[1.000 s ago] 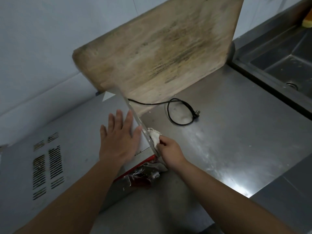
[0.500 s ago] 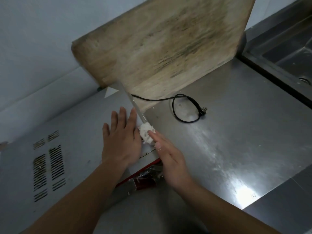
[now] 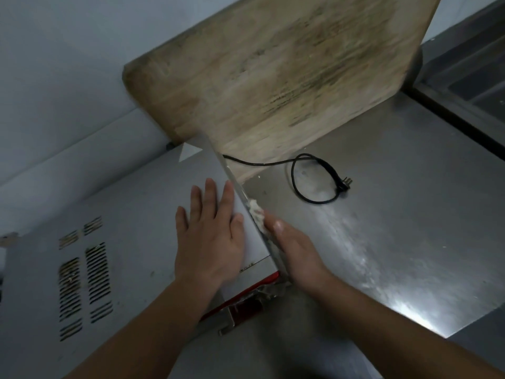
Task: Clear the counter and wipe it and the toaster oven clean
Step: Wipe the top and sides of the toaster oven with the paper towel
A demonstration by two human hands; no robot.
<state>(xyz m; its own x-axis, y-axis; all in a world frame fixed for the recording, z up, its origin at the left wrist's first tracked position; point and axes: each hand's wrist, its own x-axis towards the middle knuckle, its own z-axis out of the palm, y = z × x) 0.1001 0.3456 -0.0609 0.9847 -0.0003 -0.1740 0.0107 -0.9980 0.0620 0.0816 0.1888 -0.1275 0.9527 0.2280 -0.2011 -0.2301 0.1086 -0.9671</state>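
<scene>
From the head camera, the toaster oven (image 3: 114, 242) stands on the steel counter (image 3: 396, 214). The left hand (image 3: 209, 236) lies flat on top of the oven, fingers straight and spread. The right hand (image 3: 295, 251) presses a white cloth (image 3: 257, 214) against the oven's right side with nearly straight fingers. Right of the oven lies a black cord (image 3: 306, 187); behind it a wooden board (image 3: 273, 77) leans on the wall.

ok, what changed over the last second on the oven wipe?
The right hand slid the white cloth away from the person along the toaster oven side edge, fingers going from curled to straighter. The left hand stayed flat on top; cutting board and cord unchanged.
</scene>
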